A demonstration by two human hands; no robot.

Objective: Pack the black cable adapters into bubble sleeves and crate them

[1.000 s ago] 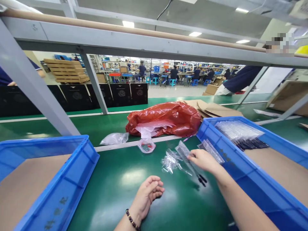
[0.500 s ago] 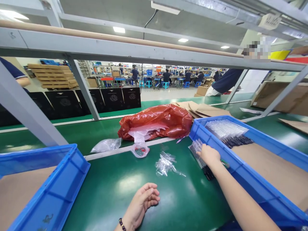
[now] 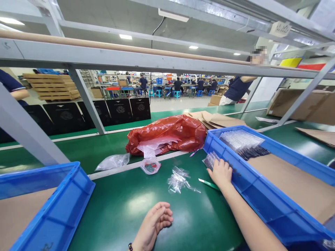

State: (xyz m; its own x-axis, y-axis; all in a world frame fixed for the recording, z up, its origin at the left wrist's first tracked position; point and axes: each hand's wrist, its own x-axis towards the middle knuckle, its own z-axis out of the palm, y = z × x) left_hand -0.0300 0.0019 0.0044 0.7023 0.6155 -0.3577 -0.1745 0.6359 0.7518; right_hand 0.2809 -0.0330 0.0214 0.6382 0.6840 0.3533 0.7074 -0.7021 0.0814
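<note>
From here I have the right hand (image 3: 221, 173) resting on the clear bubble bags (image 3: 209, 160), which lie just beside the right-hand blue bin (image 3: 261, 197); I can't tell whether its fingers grip them. My left hand (image 3: 155, 223) is loosely open over the table (image 3: 123, 205). A green knife (image 3: 209, 184) lies between the plastic scraps (image 3: 178, 180) and the right hand.

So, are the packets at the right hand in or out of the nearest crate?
Out: the packets lie on the green tabletop beside the outer wall of the crate.
</note>
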